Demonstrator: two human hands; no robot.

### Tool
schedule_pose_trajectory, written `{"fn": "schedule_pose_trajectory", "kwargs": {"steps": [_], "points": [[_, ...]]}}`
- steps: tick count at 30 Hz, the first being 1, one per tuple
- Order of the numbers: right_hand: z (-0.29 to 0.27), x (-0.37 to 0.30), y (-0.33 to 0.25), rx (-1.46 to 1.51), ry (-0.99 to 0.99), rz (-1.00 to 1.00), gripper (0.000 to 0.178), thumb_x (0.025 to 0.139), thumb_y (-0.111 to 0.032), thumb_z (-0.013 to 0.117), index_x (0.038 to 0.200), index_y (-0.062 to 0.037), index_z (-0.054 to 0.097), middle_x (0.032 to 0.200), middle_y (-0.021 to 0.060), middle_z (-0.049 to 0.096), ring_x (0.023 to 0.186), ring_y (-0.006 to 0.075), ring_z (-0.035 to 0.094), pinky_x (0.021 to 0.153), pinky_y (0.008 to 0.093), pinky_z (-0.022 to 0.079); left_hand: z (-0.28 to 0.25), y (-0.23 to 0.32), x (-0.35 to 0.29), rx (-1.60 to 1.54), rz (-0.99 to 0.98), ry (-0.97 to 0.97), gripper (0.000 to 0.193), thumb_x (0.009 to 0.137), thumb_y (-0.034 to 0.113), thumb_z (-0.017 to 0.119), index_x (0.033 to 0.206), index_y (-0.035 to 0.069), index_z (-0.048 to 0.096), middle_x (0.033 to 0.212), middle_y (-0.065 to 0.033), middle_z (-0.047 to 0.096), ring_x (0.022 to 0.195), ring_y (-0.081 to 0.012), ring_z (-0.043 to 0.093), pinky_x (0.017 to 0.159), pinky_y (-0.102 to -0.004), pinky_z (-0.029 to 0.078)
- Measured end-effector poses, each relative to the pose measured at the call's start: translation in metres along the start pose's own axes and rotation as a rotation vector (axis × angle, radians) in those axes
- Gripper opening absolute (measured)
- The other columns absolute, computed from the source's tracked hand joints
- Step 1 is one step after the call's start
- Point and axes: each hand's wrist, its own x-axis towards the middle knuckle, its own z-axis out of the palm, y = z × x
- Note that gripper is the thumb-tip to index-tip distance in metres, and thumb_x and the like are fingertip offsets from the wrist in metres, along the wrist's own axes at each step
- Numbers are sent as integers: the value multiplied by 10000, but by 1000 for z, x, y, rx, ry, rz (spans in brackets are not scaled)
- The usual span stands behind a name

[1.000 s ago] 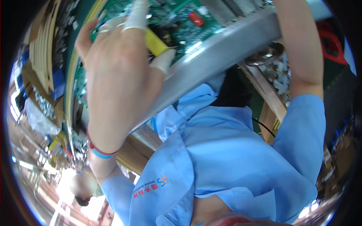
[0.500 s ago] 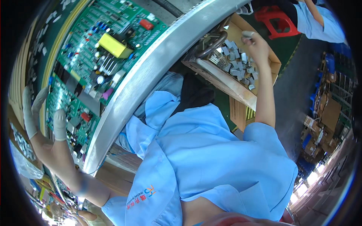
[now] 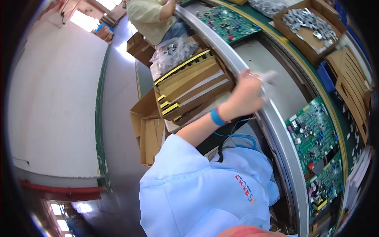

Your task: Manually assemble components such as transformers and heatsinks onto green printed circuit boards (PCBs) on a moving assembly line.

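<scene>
My left hand (image 3: 245, 96), with a blue wristband and white finger covers, lies on the curved metal rail (image 3: 282, 138) of a conveyor. Its fingers stretch out over the rail's edge toward the grey belt (image 3: 272, 59), and I see nothing held in it. My light blue sleeve (image 3: 185, 158) leads up to it from below. Two green circuit boards (image 3: 312, 134) (image 3: 325, 189) lie on the belt to the right of the hand. A third green circuit board (image 3: 229, 23) lies farther up the belt. My right hand is out of view.
Stacked cardboard boxes with yellow strips (image 3: 193, 87) and a clear bag of small parts (image 3: 173, 51) stand left of the rail. A cardboard box of grey metal parts (image 3: 308, 21) sits beyond the belt. Another person (image 3: 152, 15) works at the top. Grey floor lies left.
The view has swung round. My left hand has left the green boards and now rests on the rail. My right hand, earlier reaching to the box of metal parts, is out of sight.
</scene>
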Motion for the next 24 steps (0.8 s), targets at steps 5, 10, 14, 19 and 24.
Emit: {"fn": "schedule_pose_trajectory", "kwargs": {"steps": [5,10,14,19,24], "points": [[-75,-30,25,68,66,111,418,884,-203,616,1230,29,580,1186,217,622,1101,333,601,898,398,491,-99,-53,-77,822,-205,182,479,789,169,687,1246,75,578,979,-148,666,892,-306,626,856,-432,432],[-157,-58,19,74,186,315,419,898,-210,601,1240,31,574,1185,207,627,1099,327,606,883,393,496,-186,-124,-157,1212,-793,-42,308,788,233,672,1086,152,680,1015,-144,670,943,-296,645,819,-435,473],[-194,-65,8,102,340,473,420,909,-216,589,1248,32,569,1184,200,631,1098,322,609,872,389,500,-230,-186,-213,1198,-951,33,197,800,197,629,967,155,724,966,-131,674,912,-290,654,800,-439,472],[-244,-86,-17,123,548,684,422,923,-224,574,1258,34,563,1183,191,635,1096,316,614,857,384,506,-245,-240,-228,1172,-986,193,193,841,219,577,944,162,730,983,-131,680,900,-326,656,784,-447,511],[-321,-120,-96,41,814,943,425,937,-231,559,1268,35,556,1182,182,640,1094,310,619,842,379,511,-244,-276,-197,1171,-1110,-103,224,808,185,563,960,131,719,1034,-152,685,966,-341,657,821,-451,523]]}}
